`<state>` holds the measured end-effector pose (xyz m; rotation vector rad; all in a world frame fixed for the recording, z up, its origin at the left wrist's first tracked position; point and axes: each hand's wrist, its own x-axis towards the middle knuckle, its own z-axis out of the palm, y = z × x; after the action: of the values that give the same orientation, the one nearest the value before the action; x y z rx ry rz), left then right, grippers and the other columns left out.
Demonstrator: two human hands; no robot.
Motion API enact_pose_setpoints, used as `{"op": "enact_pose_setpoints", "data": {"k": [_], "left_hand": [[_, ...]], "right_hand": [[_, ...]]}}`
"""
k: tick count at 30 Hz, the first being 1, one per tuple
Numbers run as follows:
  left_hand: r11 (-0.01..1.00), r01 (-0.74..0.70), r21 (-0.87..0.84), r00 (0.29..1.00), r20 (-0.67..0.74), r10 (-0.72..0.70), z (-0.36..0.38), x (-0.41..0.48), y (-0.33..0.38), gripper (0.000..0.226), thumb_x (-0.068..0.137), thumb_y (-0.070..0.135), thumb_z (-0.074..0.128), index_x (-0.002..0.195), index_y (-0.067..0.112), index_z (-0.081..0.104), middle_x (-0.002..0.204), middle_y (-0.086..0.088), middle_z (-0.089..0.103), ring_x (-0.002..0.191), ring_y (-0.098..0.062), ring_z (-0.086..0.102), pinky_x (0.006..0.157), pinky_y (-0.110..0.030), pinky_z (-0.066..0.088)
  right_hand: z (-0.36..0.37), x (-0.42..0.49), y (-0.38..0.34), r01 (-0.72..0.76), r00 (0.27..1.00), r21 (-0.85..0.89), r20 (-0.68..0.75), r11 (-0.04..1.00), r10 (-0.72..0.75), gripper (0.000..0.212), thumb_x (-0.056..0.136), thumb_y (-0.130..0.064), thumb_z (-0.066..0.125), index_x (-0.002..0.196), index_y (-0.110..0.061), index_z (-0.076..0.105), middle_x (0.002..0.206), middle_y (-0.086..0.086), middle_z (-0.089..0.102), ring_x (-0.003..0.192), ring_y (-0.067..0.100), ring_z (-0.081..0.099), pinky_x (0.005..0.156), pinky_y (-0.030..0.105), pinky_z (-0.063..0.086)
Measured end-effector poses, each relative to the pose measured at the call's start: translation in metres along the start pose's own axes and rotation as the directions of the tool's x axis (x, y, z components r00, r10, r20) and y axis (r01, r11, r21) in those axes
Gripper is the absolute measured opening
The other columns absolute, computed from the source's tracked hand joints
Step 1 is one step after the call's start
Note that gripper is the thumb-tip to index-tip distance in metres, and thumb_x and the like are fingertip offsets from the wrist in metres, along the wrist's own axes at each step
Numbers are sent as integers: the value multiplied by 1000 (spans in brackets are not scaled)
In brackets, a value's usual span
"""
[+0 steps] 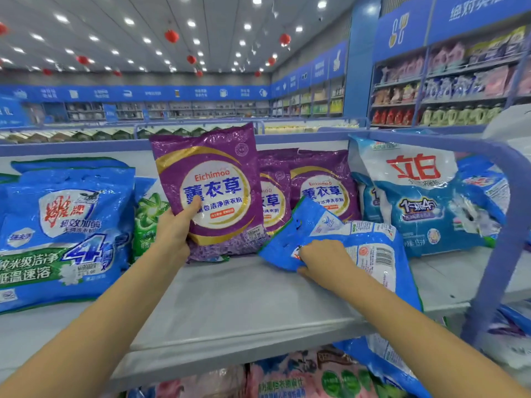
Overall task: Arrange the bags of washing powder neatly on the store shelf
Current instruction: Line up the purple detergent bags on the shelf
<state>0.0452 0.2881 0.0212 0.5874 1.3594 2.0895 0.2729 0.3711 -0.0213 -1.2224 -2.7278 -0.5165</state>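
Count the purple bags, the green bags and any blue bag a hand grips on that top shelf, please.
Purple: 3, the front purple bag in the left hand, a second purple bag and a third purple bag behind it.
Green: 1, the green bag.
Blue, gripped: 1, the blue bag in the right hand.
Total: 5

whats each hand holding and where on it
The left grip holds the front purple bag by its lower left edge, thumb on the face. The right grip holds the loose blue bag by its near left edge.
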Motion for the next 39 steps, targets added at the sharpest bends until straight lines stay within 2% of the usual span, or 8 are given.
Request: {"op": "enact_pose_setpoints", "data": {"k": [2, 5, 11, 18, 29, 33, 36, 39], "left_hand": [[1000, 6, -16, 1000, -15, -7, -3, 4, -1, 22, 86, 21, 65, 105, 17, 56, 83, 2, 65, 69, -13, 64, 45, -24, 52], [1000, 13, -17, 999, -30, -13, -6, 7, -1, 25, 85, 23, 67, 107, 18, 56, 87, 1, 66, 75, -16, 64, 56, -33, 50], [997, 19, 80, 1000, 9, -20, 1, 8, -11, 16, 86, 21, 66, 100, 18, 60, 88, -4, 66, 72, -17, 64, 55, -32, 54], [971, 169, 170, 982, 52, -180, 46, 0, -40, 20, 86, 33, 63, 94, 17, 55, 78, -2, 65, 70, -19, 62, 56, -32, 53], [956, -20, 292, 973, -214, 85, 77, -8, -73, 45, 90, 35, 57, 124, 8, 44, 109, -5, 55, 92, -20, 51, 78, -31, 43], [948, -168, 270, 951, -207, 228, 78, -8, -71, 45, 90, 31, 58, 123, 9, 37, 112, -7, 50, 93, -20, 58, 69, -26, 49], [847, -352, 398, 871, -191, 452, 78, -3, -59, 47, 89, 31, 59, 127, 13, 37, 124, -6, 44, 114, -19, 46, 93, -32, 43], [785, -461, 414, 831, -109, 545, 78, -11, -45, 41, 88, 28, 60, 123, 17, 41, 122, -2, 48, 111, -16, 47, 95, -32, 41]], "right_hand": [[1, 2, -1, -36, 999, -40, -29, 999, 35, 21, 92, -9, 45, 107, -11, 58, 110, 9, 62, 103, 29, 58, 69, 32, 35], [3, 8, 23, -187, 963, 317, -125, 930, 237, 13, 94, -16, 45, 90, -10, 57, 97, 15, 63, 97, 35, 58, 68, 35, 36], [-33, 7, 65, 34, 844, 865, -293, 501, 449, 27, 91, -12, 53, 69, 5, 51, 58, 7, 37, 55, 13, 31, 55, 31, 25], [-66, 8, 101, 206, 862, 972, -127, -112, 490, 26, 99, -15, 40, 83, -15, 61, 62, -14, 70, 59, 0, 66, 53, 17, 52], [-38, 13, 138, 288, 758, 929, -73, -232, 648, 19, 97, -10, 42, 104, -16, 59, 72, -18, 65, 61, -10, 59, 61, 6, 46], [-48, 0, 153, 304, 804, 925, -122, -226, 582, 57, 98, -10, 37, 57, -27, 73, 57, -19, 67, 57, -7, 62, 58, 10, 48], [-58, -8, 157, 363, 786, 916, -203, -171, 585, 69, 99, -10, 34, 44, -35, 67, 49, -22, 62, 51, -11, 57, 52, 5, 43], [-68, -12, 155, 419, 825, 877, -258, -237, 503, 30, 80, -34, 56, 55, -35, 72, 62, -20, 68, 63, -8, 62, 61, 9, 48]]}}
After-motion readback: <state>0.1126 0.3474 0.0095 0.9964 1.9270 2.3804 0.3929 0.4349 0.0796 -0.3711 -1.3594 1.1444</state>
